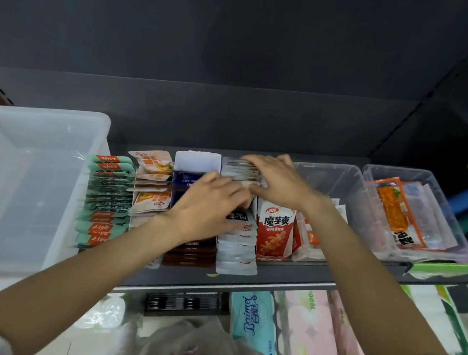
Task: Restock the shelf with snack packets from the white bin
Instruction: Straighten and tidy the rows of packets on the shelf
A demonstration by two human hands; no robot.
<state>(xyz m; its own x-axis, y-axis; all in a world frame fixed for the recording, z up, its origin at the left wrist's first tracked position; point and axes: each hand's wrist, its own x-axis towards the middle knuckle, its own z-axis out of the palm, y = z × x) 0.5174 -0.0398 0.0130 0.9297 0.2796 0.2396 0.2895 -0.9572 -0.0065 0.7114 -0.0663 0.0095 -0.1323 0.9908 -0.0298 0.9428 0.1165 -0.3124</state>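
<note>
- Both forearms reach forward over the dark shelf [271, 279].
- Left hand [206, 206] lies flat on the white snack packets [237, 249] mid-shelf, fingers loose.
- Right hand [276, 178] presses the same row's far end; whether it grasps them, I cannot tell.
- White bin [11, 171] sits at the shelf's left end.

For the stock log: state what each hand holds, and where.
Cannot be told for sure. Both the left hand and right hand press on the row of white packets; no clear grip shows.

White bin [11, 171]: translucent, smooth plastic. Snack packets [237, 252]: glossy film. Shelf [287, 276]: matt dark metal. Right tubs [419, 208]: clear plastic.
</note>
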